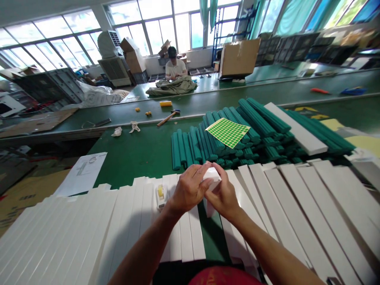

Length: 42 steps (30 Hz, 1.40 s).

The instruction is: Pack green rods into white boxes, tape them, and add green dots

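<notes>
Both hands are closed around the top end of a long narrow white box [212, 174], which stands tilted up toward me. My left hand [190, 186] grips its left side with fingers over the end, and my right hand [223, 194] wraps the right side. The lower part of the box is mostly hidden by my hands. Just left of my left hand, a small tape dispenser [160, 194] with yellow tape sits on a row of white boxes [86, 221]. Beyond my hands, a sheet of round green stickers [228, 132] lies on stacked green ribbed rods [192, 146].
More white boxes [299, 206] lie at the right, and one [303, 130] rests across the rods. A printed paper [83, 174] is at the left. A hammer [166, 118] and a yellow roll [165, 103] lie farther back. Across the benches, a person [175, 68] handles dark fabric.
</notes>
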Motion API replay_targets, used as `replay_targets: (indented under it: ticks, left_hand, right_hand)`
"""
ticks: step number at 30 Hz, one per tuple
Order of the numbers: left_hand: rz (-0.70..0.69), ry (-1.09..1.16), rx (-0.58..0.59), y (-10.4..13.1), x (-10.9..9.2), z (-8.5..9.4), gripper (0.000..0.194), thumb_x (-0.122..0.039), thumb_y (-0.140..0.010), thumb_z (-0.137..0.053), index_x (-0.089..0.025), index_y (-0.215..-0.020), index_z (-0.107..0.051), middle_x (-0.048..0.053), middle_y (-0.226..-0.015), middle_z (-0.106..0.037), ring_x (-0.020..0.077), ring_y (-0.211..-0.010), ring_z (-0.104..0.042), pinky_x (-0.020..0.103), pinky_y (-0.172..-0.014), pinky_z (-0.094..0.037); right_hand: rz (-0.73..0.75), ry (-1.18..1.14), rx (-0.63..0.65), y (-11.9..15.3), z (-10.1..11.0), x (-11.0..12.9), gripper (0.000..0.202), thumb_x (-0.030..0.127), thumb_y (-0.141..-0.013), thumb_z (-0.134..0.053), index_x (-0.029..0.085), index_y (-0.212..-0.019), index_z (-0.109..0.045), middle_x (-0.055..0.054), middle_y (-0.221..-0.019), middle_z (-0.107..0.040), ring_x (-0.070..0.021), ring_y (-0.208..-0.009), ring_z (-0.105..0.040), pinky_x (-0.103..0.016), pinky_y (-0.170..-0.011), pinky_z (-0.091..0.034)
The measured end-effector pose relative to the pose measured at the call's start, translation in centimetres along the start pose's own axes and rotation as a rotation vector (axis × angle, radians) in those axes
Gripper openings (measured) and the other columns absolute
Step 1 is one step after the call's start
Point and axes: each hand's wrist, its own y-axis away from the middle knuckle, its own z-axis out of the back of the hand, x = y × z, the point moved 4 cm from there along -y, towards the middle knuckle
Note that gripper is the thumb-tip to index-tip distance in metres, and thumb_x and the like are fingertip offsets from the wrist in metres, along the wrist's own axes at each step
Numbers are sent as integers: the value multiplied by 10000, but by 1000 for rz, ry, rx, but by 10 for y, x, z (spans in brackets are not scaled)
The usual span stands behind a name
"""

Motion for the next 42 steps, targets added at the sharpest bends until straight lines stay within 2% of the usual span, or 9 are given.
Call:
replay_targets:
  ticks: [6,12,18,23,27,33,36,38,42]
  left_hand:
    - [81,-73,199,-7,-9,16,353,-288,-963,-427,-186,-1249,-607,94,-952,-629,176,-865,-625,334,-801,-553]
    - [52,-198,307,-4,-20,15,373,-282,-977,-379,-167,-1294,-539,155,-1330,-574,238,-1152,-599,410,-958,-527]
    - [-38,-404,285,6,-30,-3,433,-156,-934,-348,-43,-1335,-468,230,-1353,-546,318,-1203,-564,466,-938,-524]
    - [-87,-359,355,4,-28,-2,429,-162,-908,-379,-91,-1318,-487,197,-1337,-558,303,-1165,-567,473,-926,-517]
    - [-21,-278,289,9,-36,1,451,-163,-876,-444,-143,-1324,-494,179,-1343,-517,269,-1082,-574,426,-909,-526]
    - [108,-209,171,55,-67,11,403,-218,-890,-513,-268,-1290,-529,155,-1383,-397,277,-1125,-565,413,-891,-542]
    - [104,-212,44,85,-74,24,369,-249,-900,-540,-268,-1269,-529,125,-1291,-432,242,-1073,-571,389,-857,-560]
    - [88,-219,-35,105,-75,32,346,-257,-892,-556,-245,-1238,-540,122,-1231,-439,233,-1044,-561,386,-848,-563]
    - [120,-238,-113,143,-73,42,310,-261,-851,-563,-213,-1157,-555,142,-1234,-403,244,-1013,-534,380,-788,-567]
  right_hand:
    - [-21,-30,50,-1,-7,8,689,381,-760,-680,171,-1338,-369,-192,-1373,-516,-302,-1170,-600,-433,-916,-543]
    - [51,-38,89,-1,-8,4,723,351,-751,-660,171,-1364,-321,-199,-1346,-526,-330,-1191,-575,-461,-925,-527]
    - [103,-140,153,0,-5,-12,739,314,-786,-634,197,-1416,-268,-171,-1444,-423,-294,-1282,-496,-478,-1065,-427]
    - [135,-187,228,0,-6,-14,792,321,-774,-681,222,-1429,-248,-151,-1455,-413,-277,-1300,-476,-470,-1085,-411]
    - [99,-280,278,10,0,-11,801,295,-779,-698,252,-1454,-269,-138,-1508,-356,-280,-1329,-454,-477,-1097,-399]
    - [-211,-697,681,15,22,-25,663,556,-736,-696,242,-1306,-566,-166,-1327,-577,-350,-1246,-538,-503,-1026,-446]
    - [-506,-760,673,4,-14,-47,527,568,-769,-651,246,-1185,-622,-153,-1195,-657,-308,-1038,-661,-456,-843,-542]
    - [-634,-523,658,2,-61,-61,496,547,-763,-663,185,-1100,-614,-144,-1046,-690,-249,-852,-684,-374,-688,-559]
    - [-366,198,782,6,-158,-64,634,653,-692,-655,124,-1020,-536,-146,-939,-671,-241,-772,-654,-319,-600,-503]
